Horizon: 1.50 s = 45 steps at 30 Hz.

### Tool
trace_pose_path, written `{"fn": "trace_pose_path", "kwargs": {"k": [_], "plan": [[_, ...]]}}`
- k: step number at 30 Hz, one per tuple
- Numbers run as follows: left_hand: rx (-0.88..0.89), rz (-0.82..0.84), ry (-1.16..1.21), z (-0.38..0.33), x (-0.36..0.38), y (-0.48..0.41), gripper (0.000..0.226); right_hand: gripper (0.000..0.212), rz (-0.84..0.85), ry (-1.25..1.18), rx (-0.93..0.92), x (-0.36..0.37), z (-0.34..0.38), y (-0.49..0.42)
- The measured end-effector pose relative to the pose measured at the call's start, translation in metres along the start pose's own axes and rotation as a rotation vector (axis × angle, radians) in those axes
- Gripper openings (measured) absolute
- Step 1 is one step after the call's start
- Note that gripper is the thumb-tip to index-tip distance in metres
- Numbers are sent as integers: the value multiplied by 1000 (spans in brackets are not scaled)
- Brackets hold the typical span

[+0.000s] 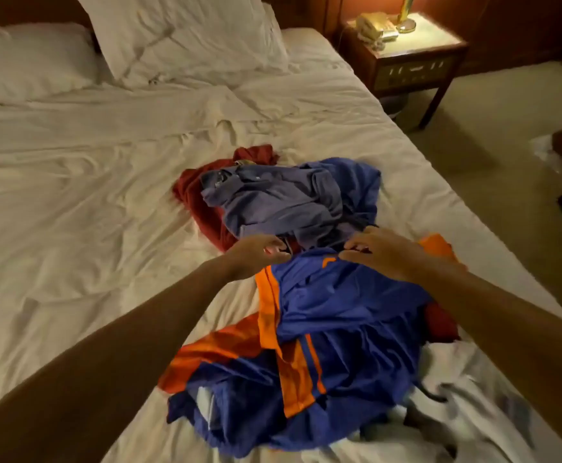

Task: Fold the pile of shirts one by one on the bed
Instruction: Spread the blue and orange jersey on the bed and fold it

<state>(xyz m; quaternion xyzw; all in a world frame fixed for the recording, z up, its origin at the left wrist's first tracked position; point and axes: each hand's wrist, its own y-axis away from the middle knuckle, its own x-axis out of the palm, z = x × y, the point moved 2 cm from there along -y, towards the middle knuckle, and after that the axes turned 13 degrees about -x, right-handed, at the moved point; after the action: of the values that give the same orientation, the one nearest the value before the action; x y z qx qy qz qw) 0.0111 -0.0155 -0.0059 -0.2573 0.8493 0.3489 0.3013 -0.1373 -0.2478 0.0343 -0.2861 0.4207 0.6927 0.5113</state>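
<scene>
Limp, likely slippery blue-and-orange jersey [339, 312], pinched at its far edge by left hand [259, 253] and right hand [384, 253]; shoulders suit gripping.

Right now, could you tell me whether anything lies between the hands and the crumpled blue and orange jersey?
Nothing visible does: the left hand and right hand are at the far edge of the crumpled blue and orange jersey, just short of the grey-blue collared shirt.
</scene>
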Motion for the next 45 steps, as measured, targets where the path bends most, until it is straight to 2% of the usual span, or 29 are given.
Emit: {"fn": "trace_pose_path", "kwargs": {"k": [2,5,7,10,15,18,22,25,27,31,33,35,39,41,42,45], "plan": [[-43,30,-60,-2,22,-19,54,72,11,47,52,12,-27,-4],[-26,-57,-145,6,50,-36,76,92,3,178,43,36,-59,-2],[27,-126,-160,10,60,-44,62,98,-23,203,13,45,-71,4],[118,-165,-35,-1,60,-39,16,82,-159,124,-58,42,-70,8],[-12,-205,491,-24,20,-20,25,68,-393,-297,-136,-4,-36,-1],[23,-277,450,-44,-33,6,28,63,-426,-427,-186,-52,3,0],[168,-309,208,-60,-125,76,25,51,-444,-384,-236,-111,72,14],[148,-353,-143,-53,-190,142,61,64,-411,-232,-251,-144,128,31],[97,-410,-299,-38,-231,186,68,76,-402,-165,-233,-161,169,42],[67,-552,-139,-2,-302,278,21,92,-536,-206,-304,-182,266,53],[78,-623,-77,15,-335,325,12,70,-619,-272,-349,-188,325,54],[85,-700,3,31,-366,379,15,53,-694,-297,-374,-190,391,52],[99,-815,203,67,-425,484,22,46,-790,-307,-449,-194,507,40],[32,-851,282,90,-454,530,52,27,-783,-292,-490,-192,561,32],[-8,-856,329,102,-466,553,58,20,-773,-291,-522,-190,588,29],[0,-766,448,126,-492,612,25,27,-733,-311,-574,-181,650,16]]}}
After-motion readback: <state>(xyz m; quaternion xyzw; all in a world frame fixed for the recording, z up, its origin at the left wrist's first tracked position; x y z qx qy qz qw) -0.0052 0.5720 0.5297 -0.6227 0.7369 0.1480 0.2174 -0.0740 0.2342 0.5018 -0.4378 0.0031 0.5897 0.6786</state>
